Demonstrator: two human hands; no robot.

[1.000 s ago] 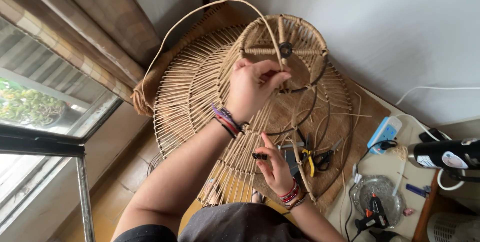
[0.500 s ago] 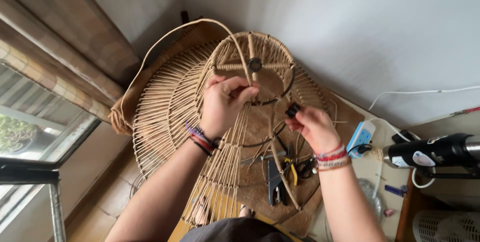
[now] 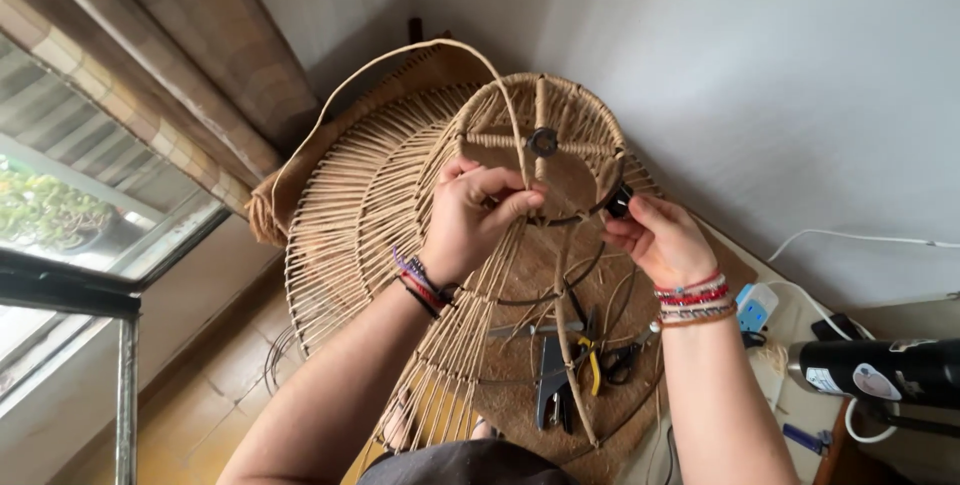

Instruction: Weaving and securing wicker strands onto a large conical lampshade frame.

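Left hand (image 3: 478,213) pinches a pale cane strand (image 3: 400,60) against the woven wicker lampshade frame (image 3: 370,205). Right of the frame's top ring, right hand (image 3: 655,238) grips a small black object (image 3: 619,202). Below the frame lie pliers (image 3: 590,363); no containers are visible.

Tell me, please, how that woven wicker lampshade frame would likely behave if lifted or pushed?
The wicker lampshade frame is open weave over thin wire, so probably light for its size. Its rounded sides suggest it would roll or tip. The loose cane strand arches freely, so likely springy.
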